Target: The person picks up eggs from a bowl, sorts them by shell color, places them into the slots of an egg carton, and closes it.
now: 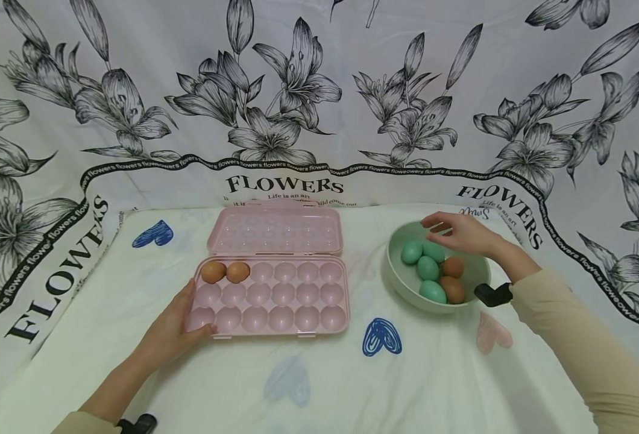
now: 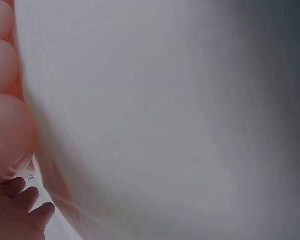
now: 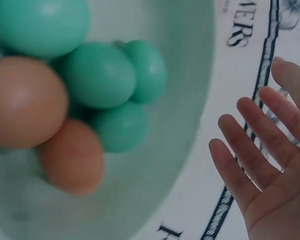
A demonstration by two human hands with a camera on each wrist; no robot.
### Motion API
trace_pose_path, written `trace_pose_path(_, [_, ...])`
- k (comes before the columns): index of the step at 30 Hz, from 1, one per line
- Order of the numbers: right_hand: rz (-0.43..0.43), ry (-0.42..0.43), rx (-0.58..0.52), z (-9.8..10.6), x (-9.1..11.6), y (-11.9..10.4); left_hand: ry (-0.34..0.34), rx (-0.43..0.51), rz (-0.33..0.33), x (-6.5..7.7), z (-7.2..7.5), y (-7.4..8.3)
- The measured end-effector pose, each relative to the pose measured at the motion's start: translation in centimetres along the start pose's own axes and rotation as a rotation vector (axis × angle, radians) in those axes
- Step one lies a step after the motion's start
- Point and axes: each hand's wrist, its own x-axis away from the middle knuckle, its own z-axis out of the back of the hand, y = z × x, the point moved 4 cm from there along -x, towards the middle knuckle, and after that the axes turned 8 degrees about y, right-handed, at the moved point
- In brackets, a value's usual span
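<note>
A pink plastic egg carton (image 1: 267,301) lies with its lid (image 1: 275,232) swung back. Two brown eggs (image 1: 225,272) occupy the back left cups. My left hand (image 1: 174,328) holds the carton's front left corner, thumb at the front edge and fingers along the left side. To the right stands a pale green bowl (image 1: 398,283) with several green eggs (image 1: 428,269) and two brown eggs (image 1: 453,283) inside. Over the bowl's back right rim hovers my right hand (image 1: 466,234), holding nothing; the right wrist view shows its fingers (image 3: 260,142) spread and nearly straight.
White cloth printed with hearts (image 1: 381,337) covers the table. Behind it hangs a floral cloth (image 1: 308,90) with black lettering. A black strap piece (image 1: 493,295) on the right wrist sits close to the bowl's right rim.
</note>
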Motion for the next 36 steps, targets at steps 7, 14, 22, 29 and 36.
trace_pose_path(7, [-0.075, -0.034, 0.041, -0.3, 1.4, 1.9, -0.001, 0.007, 0.002, 0.0, 0.0, -0.1])
trace_pose_path(14, [-0.077, -0.054, 0.061, -0.7, 2.5, 2.0, -0.002, 0.006, 0.005, 0.0, 0.1, 0.0])
trace_pose_path(22, [-0.074, -0.078, 0.148, -0.8, 2.9, 2.6, 0.005, 0.008, -0.005, 0.0, 0.0, -0.1])
trace_pose_path(29, [-0.083, -0.122, 0.205, -0.8, 3.1, 3.1, 0.015, 0.015, -0.017, 0.0, -0.1, -0.1])
trace_pose_path(36, [-0.117, -0.171, 0.224, -1.2, 3.3, 3.7, 0.012, 0.012, -0.01, 0.0, -0.1, -0.2])
